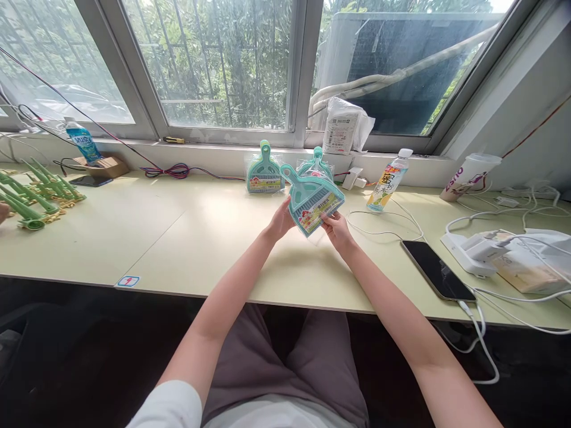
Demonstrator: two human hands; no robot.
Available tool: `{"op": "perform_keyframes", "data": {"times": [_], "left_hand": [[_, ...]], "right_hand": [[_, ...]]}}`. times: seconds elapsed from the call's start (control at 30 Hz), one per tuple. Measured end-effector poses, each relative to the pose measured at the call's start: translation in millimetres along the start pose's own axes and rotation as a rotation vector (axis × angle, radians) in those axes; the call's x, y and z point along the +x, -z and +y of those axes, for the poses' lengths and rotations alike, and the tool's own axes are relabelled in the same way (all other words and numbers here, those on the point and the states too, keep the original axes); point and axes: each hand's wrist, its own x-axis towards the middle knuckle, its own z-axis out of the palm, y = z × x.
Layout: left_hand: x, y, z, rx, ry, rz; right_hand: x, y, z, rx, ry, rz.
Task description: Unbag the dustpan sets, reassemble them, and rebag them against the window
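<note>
Between my two hands a teal mini dustpan and brush set (314, 201) is held tilted above the table, its handle pointing up and to the left. A printed label runs across its lower front. My left hand (282, 219) grips its left edge, and my right hand (338, 230) pinches its lower right edge with the thumb in front. Behind it, a wrapped green dustpan set (264, 172) stands against the window ledge. Another wrapped teal set (317, 159) stands beside that one, partly hidden by the set I hold.
Right of my hands are a drink bottle (389, 181), a phone (437, 270), a white cup (470, 176) and a power strip (473, 252) with cables. Several green plastic pieces (40, 193) lie far left, near another person's fingers (3, 211). A white package (343, 128) sits on the ledge.
</note>
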Motion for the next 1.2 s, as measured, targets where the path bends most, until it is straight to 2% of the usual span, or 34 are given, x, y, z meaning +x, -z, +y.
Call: {"op": "perform_keyframes", "data": {"times": [0.07,0.2,0.33,0.5,0.63,0.7,0.87,0.93,1.07,1.13,1.2], "left_hand": [[-2,-2.8,3,-0.107,-0.064,-0.032],[-7,-4.9,11,-0.252,-0.149,0.01],[-10,-2.1,15,-0.263,-0.073,0.021],[-8,-7.1,2,-0.212,0.048,-0.106],[-5,-11.0,-8,-0.113,0.041,-0.16],[-4,-10.2,-9,-0.105,0.021,-0.13],[-2,-8.1,-8,-0.197,-0.015,0.088],[-4,-7.9,-7,-0.218,0.006,0.077],[-7,-5.7,-11,-0.2,0.073,-0.027],[-4,-4.0,-15,-0.198,0.068,-0.017],[2,-2.3,-19,-0.219,0.038,0.043]], "right_hand": [[-2,-3,-1,0.023,0.001,0.002],[-5,-7,-2,0.032,-0.02,-0.027],[-6,-8,-2,0.03,-0.019,-0.05],[-9,-10,-6,0.019,-0.034,-0.112],[-12,-13,-8,0.007,-0.045,-0.135],[-12,-14,-7,0.011,-0.048,-0.134],[-14,-16,-3,0.002,-0.078,-0.18],[-16,-16,-3,-0.007,-0.096,-0.21],[-18,-16,-4,-0.017,-0.114,-0.241],[-18,-17,-4,-0.014,-0.11,-0.233],[-18,-18,-3,-0.009,-0.097,-0.204]]}}
